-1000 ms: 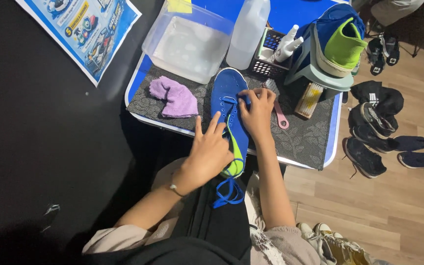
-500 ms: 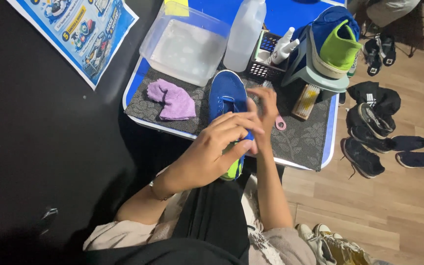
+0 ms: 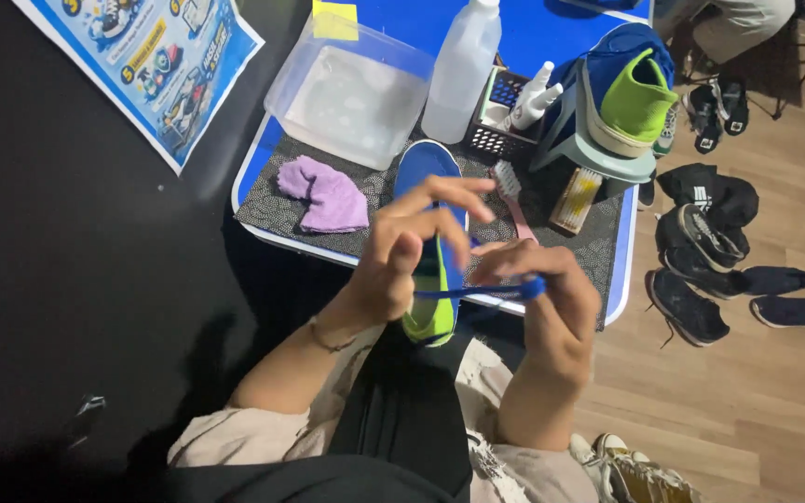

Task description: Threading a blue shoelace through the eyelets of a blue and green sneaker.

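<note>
A blue shoe (image 3: pixel 421 168) with a lime-green lining lies lengthwise on the patterned mat (image 3: pixel 570 261), its heel hanging over the table's near edge. Both my hands are raised above it. My left hand (image 3: pixel 412 247) and my right hand (image 3: pixel 547 298) each pinch one end of a blue shoelace (image 3: pixel 472 292), which is stretched level between them. The left hand hides the middle of the shoe.
A purple cloth (image 3: pixel 328 194), clear plastic tub (image 3: pixel 347 88), white bottle (image 3: pixel 458 70), black basket with a spray bottle (image 3: pixel 525 98), pink brush (image 3: pixel 512 197) and wooden brush (image 3: pixel 575 200) sit on the table. A second blue-and-green shoe (image 3: pixel 621 88) rests on a stand. Dark shoes (image 3: pixel 701 251) lie on the wooden floor.
Both hands lifted off the shoe and drew toward me. The lace that dangled below the heel is now held taut between them.
</note>
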